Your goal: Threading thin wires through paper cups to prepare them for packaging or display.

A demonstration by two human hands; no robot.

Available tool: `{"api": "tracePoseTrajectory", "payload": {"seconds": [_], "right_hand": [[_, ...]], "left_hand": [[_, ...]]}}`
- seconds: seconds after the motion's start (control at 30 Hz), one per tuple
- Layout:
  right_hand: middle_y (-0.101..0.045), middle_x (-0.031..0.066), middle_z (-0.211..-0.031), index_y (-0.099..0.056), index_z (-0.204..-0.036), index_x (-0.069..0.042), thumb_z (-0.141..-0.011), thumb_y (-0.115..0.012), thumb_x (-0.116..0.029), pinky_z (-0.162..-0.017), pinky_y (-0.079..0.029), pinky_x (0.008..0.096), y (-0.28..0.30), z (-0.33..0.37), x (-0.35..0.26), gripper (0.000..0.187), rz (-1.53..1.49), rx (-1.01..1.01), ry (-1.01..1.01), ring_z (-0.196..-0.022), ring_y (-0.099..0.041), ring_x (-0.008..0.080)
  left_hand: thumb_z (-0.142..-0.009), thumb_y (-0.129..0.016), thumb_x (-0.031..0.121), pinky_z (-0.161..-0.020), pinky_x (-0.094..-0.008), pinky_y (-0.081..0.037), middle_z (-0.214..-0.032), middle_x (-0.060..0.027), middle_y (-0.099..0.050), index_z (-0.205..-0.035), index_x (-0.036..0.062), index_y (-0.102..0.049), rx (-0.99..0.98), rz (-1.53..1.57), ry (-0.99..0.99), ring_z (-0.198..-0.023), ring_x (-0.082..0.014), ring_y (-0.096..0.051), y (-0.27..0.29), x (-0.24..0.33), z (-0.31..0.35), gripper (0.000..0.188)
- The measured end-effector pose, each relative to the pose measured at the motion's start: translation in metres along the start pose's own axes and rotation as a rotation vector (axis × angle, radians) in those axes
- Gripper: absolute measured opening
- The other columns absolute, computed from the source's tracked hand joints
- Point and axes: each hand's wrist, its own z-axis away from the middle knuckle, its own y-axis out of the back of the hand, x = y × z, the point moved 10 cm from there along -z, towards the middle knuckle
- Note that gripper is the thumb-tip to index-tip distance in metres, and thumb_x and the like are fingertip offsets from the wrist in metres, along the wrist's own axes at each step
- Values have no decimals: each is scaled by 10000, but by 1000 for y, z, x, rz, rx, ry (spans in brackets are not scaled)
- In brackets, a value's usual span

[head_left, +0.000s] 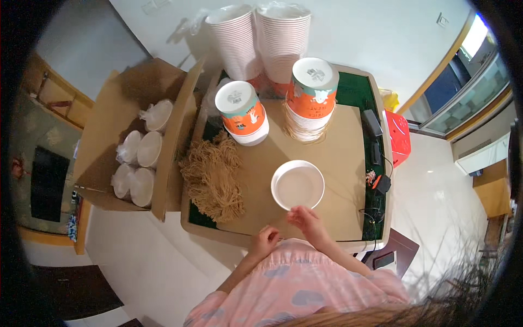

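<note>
A white paper bowl stands upright on the cardboard-covered table in front of me, its inside facing up. At its near rim is my right hand, fingers pressed together; whether they touch the rim or pinch something thin I cannot tell. My left hand is curled closed by the table's front edge, and what it holds, if anything, is hidden. Left of the bowl lies a heap of tan strings. Behind are an upside-down orange and green paper bowl stack and a taller stack with tan strings looped round its bottom.
Two tall wrapped bowl stacks stand at the table's back against the wall. An open cardboard box with several wrapped stacks is on the left. Black adapters and cables lie along the right edge, beside a red stool.
</note>
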Motion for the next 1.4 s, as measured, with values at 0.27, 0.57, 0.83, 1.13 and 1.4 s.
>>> {"api": "tracePoseTrajectory", "payload": {"seconds": [0.27, 0.57, 0.83, 1.13, 1.4], "right_hand": [[-468, -8, -627, -551, -873, -21, -929, -438, -219, -590, -420, 239, 34, 9, -14, 234, 159, 44, 141, -589, -468, 88], [-357, -61, -528, -594, -793, -42, -892, -470, -196, -473, -316, 192, 51, 23, -18, 221, 604, 133, 51, -492, -343, 35], [-538, 28, -798, -610, -783, 8, -853, -534, -157, -643, -428, 247, 20, 3, -26, 195, 746, -132, 363, -750, -515, 114], [-557, 79, -903, -615, -846, 19, -830, -539, -122, -778, -395, 274, 3, -14, -56, 160, 753, -74, 411, -868, -515, 168], [-570, 64, -889, -618, -847, 14, -832, -531, -132, -744, -407, 267, 6, -20, -54, 170, 865, -65, 376, -832, -525, 148]], "left_hand": [[-772, -580, 151, -597, -365, -469, -767, -73, -576, -772, 89, -591, -152, -365, 23, -691, -261, -587, -10, -35, 4, 63], [-695, -623, 92, -854, -404, -393, -968, -61, -573, -812, 94, -623, 26, -302, -413, -984, -254, -525, -2, 60, -31, 116], [-699, -599, 30, -893, -407, -377, -860, -80, -612, -908, 69, -629, -217, -532, -488, -911, -258, -568, -28, 69, -97, 214], [-803, -570, 1, -702, -257, -497, -888, -68, -622, -1002, -22, -581, -217, 87, -125, -806, -104, -580, -6, 75, -112, 201], [-794, -595, 53, -620, -280, -490, -795, -122, -640, -920, -18, -605, -147, -111, -138, -707, -139, -611, -6, 96, -109, 145]]}}
